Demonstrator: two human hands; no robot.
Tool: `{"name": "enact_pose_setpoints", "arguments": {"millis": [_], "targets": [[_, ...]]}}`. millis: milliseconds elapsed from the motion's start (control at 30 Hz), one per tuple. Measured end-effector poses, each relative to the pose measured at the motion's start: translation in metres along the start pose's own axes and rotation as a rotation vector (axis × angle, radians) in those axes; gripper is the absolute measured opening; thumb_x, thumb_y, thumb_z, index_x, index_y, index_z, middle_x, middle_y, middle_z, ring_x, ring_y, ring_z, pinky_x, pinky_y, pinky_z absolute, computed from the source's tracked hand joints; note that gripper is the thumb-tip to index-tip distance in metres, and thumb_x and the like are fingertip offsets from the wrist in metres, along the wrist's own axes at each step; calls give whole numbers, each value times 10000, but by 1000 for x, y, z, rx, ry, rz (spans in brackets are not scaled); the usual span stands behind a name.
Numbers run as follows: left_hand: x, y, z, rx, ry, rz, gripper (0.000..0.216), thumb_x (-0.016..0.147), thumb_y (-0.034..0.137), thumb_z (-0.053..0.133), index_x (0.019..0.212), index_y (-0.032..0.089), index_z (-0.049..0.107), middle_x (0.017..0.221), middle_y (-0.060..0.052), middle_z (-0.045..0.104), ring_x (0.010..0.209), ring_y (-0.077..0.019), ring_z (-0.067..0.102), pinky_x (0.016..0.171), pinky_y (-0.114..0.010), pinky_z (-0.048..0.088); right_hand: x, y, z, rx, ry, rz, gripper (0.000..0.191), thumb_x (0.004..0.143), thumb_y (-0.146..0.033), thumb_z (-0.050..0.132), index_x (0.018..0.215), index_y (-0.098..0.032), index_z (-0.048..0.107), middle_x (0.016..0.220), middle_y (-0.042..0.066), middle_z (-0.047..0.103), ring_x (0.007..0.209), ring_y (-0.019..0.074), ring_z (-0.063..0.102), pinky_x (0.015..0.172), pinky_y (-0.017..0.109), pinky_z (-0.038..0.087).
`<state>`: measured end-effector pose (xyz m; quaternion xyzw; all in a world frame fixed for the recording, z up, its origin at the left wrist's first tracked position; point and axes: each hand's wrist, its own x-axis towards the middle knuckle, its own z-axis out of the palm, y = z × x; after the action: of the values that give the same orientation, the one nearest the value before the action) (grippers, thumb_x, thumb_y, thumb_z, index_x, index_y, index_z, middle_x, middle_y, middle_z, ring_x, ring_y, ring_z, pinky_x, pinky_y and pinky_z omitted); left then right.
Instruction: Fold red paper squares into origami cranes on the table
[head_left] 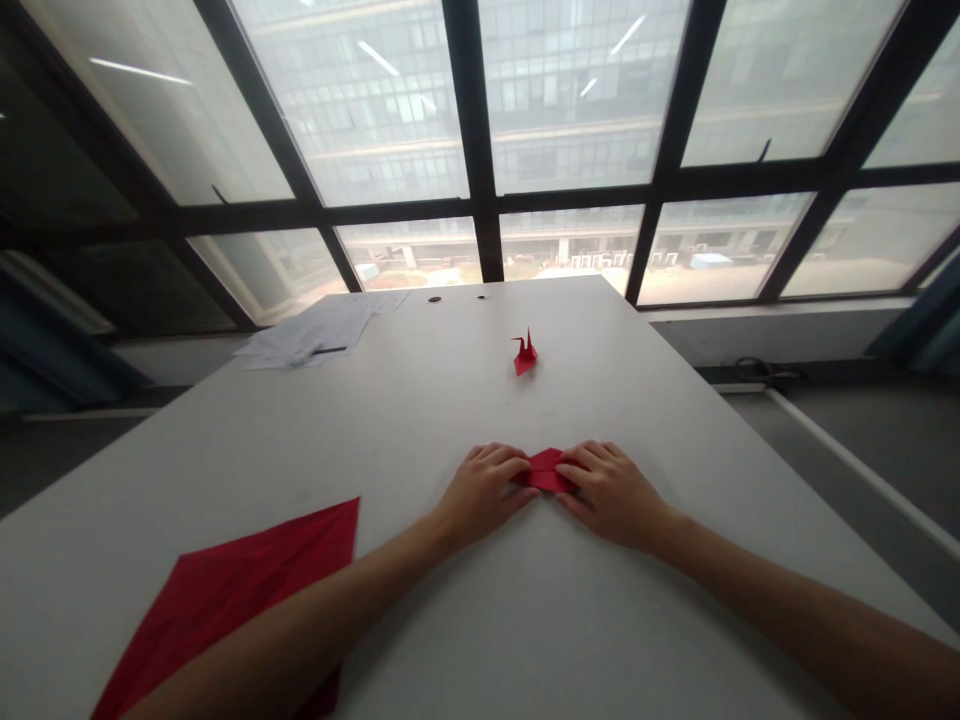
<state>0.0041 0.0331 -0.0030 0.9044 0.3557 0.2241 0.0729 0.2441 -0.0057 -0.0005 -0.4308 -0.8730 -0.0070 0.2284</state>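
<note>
A small piece of folded red paper [546, 470] lies on the white table between my two hands, a crease running across its middle. My left hand [491, 488] grips its left end, thumb along the near edge and fingers on top. On the right end, my right hand [609, 492] holds the paper the same way, its fingertips covering that corner. Beyond them stands a finished red origami crane [525, 355]. A large red paper sheet [247, 580] rests at the near left, partly hidden under my left forearm.
White paper sheets [315, 328] with a dark pen [330, 350] on them lie at the table's far left. The white table [420, 400] reaches toward large dark-framed windows [480, 120]. A coiled black cable [765, 372] lies off the table's right side.
</note>
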Motion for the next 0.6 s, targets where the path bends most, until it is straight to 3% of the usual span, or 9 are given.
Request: {"name": "enact_pose_setpoints", "arguments": {"millis": [133,367,467,600], "targets": [[-1,0,1,-69,-18,58,174,928,343,648,1065,259,714,1147,-38,707,1082,-204,618,1006,-366,427,-1,2,0,9,-2,3,206,968,-357,576,1085,-227,686,1085,80,681,1011,246,568,903,409,423],[0,-6,5,-127,-39,76,183,964,323,590,1058,281,741,1143,-39,710,1066,-196,622,993,-349,457,0,4,5,66,26,-27,167,885,-345,706,1017,-243,692,1057,61,681,1001,238,571,918,402,419],[1,-6,5,-152,-32,69,177,968,322,583,1006,263,746,1108,-41,723,1043,-193,624,987,-346,461,0,3,6,61,19,-68,87,935,-296,641,924,-236,703,985,44,683,950,207,574,906,381,414],[1,-6,5,-162,-28,51,165,948,347,612,927,242,738,1068,-43,733,1028,-203,623,969,-346,471,1,3,9,61,36,-66,162,975,-211,556,885,-212,691,934,50,686,911,194,578,887,364,412]]}}
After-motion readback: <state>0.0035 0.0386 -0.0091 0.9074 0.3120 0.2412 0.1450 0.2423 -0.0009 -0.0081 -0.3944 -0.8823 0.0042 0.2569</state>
